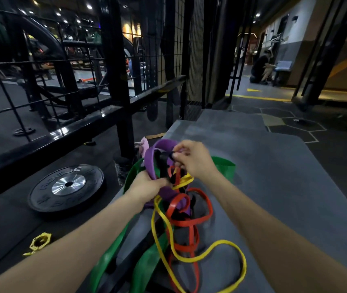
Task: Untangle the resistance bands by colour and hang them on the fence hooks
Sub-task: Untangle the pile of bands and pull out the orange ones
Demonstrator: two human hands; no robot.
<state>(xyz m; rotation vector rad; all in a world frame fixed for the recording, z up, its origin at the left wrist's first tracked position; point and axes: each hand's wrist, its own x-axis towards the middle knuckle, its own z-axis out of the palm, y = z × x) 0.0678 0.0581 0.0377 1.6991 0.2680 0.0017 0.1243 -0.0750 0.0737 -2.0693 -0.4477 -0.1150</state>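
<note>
At frame centre, your left hand (147,185) grips the purple band (164,149) while your right hand (191,159) pinches a black band (163,166) in its fingers. Hold the knot steady; feed black out slowly, not yanking red (181,223) or yellow (227,244).

I see smooth rubbery bands (181,210), matt grey mat (274,166), glossy black metal fence rail (62,132), matt rubber plate (68,188) with shiny metal hub

purple band (164,149), green band (109,256), yellow band (227,243), red band (189,223)
</note>
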